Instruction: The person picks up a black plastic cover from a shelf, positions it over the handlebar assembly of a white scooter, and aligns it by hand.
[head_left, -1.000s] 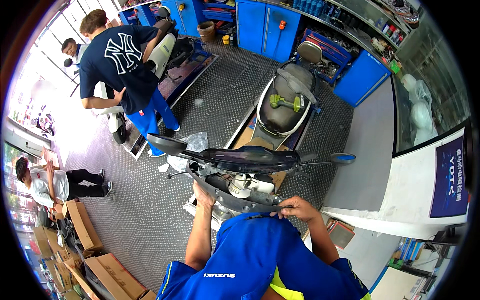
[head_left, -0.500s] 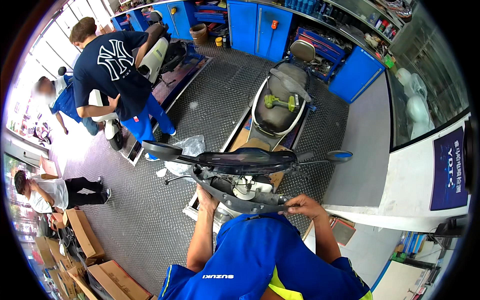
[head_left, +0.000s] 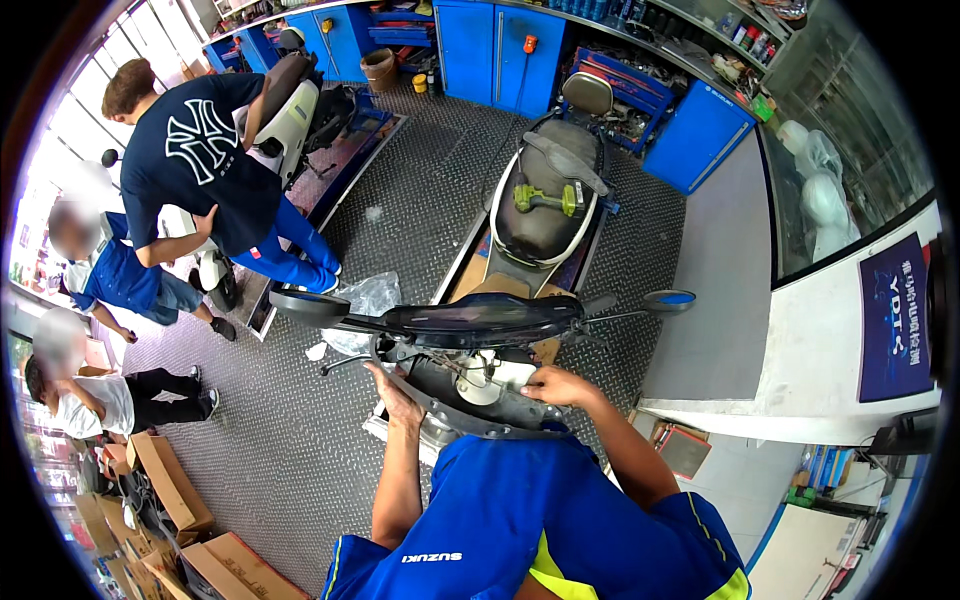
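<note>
At lower centre, the curved panel point(head_left: 470, 421) is dark grey — the rounded part point(head_left: 478, 388) beyond it white. Above, a lime-green and black drill point(head_left: 528, 199); up top, blue cabinets point(head_left: 465, 50); at the bottom, a blue shirt point(head_left: 480, 500) with neon yellow.

A dark diamond-plate floor point(head_left: 280, 430) carries a crumpled clear plastic sheet point(head_left: 372, 294) left of center and cardboard boxes point(head_left: 172, 488) at lower left; a green power drill point(head_left: 546, 199) lies on the dark seat point(head_left: 530, 234) of a scooter point(head_left: 480, 320).

Open behind panel point(head_left: 482, 427), handlebar cover point(head_left: 485, 318) blocking beyond
</note>
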